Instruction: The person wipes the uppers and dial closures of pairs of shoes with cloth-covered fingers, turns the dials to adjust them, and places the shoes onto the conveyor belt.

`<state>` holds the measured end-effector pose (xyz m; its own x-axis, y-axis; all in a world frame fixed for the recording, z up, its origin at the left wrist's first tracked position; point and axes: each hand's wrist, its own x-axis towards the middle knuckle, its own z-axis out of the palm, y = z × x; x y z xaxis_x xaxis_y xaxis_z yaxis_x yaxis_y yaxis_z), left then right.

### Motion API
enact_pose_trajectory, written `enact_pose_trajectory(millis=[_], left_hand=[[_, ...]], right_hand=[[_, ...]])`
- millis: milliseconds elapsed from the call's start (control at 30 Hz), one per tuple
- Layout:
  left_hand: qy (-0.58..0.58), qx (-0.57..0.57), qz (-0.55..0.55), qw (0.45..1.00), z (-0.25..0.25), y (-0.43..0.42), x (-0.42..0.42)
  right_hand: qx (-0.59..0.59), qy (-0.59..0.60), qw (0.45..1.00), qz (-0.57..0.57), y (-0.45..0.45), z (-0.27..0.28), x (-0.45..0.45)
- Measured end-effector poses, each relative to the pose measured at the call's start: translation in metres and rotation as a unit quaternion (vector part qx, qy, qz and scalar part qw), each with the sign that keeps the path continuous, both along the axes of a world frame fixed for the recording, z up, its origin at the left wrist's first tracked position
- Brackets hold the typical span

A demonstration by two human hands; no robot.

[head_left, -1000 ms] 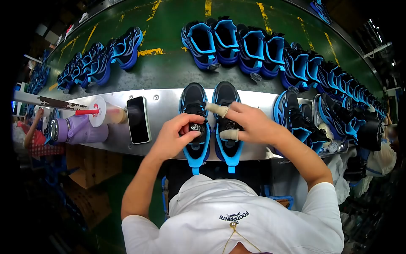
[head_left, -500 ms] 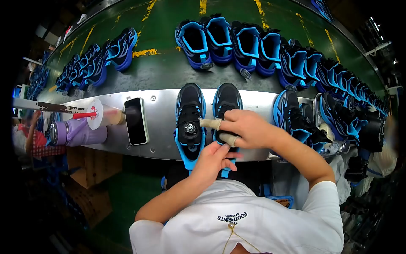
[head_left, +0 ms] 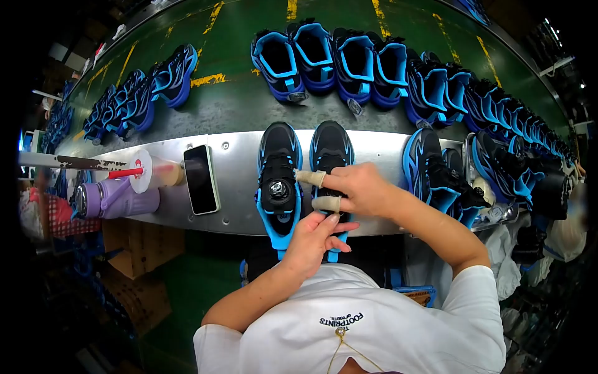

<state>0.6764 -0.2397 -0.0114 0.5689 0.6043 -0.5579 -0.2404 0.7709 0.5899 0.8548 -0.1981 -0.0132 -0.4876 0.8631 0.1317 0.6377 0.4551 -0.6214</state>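
Shirt (head_left: 293,318): "FOOTPRINTS OF YOUTH";
Your left hand (head_left: 309,242), right hand (head_left: 367,190): at right sneaker (head_left: 331,138)'s collar; can't tell either grip;
Bench edge (head_left: 212,232): heel tab (head_left: 332,256) overhangs

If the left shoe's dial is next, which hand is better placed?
Probably the right hand: its covered fingertip is nearer the dial; the left hand sits lower, by the other shoe's heel.

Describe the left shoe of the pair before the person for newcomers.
A silvery strip edges the green table. On it, before the person, the black-and-blue left shoe points its toe away. Its round dial shows, while the left hand and right hand partly hide the neighbouring shoe.
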Motion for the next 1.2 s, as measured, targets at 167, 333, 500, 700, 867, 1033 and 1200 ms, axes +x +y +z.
enact_pose_trajectory(millis=[167,333,500,700,867,1033,1200], left_hand=[[-0.012,0.0,-0.008,1.0,-0.005,-0.002,0.003],[0.011,-0.003,-0.018,1.0,-0.001,-0.002,0.006],[0.014,-0.004,-0.01,1.0,-0.004,-0.006,0.011],[0.018,-0.011,-0.016,1.0,-0.002,-0.006,0.015],[0.107,0.033,-0.122,0.986,0.04,-0.001,-0.001],[0.391,0.643,-0.196,0.629,0.055,0.034,0.001],[0.49,0.621,-0.387,0.474,0.042,0.069,0.049]], right_hand=[[0.124,0.019,0.991,0.055,0.003,-0.003,0.01],[-0.077,-0.008,0.997,0.029,0.0,0.009,0.012],[0.068,0.061,0.99,0.104,0.006,-0.005,0.024],[-0.087,0.01,0.996,-0.009,-0.013,0.004,0.016],[-0.125,0.049,0.984,-0.119,-0.005,0.035,0.052],[-0.042,0.072,0.991,-0.101,-0.041,0.009,0.042],[-0.011,0.054,0.986,-0.155,-0.047,-0.008,0.025]])
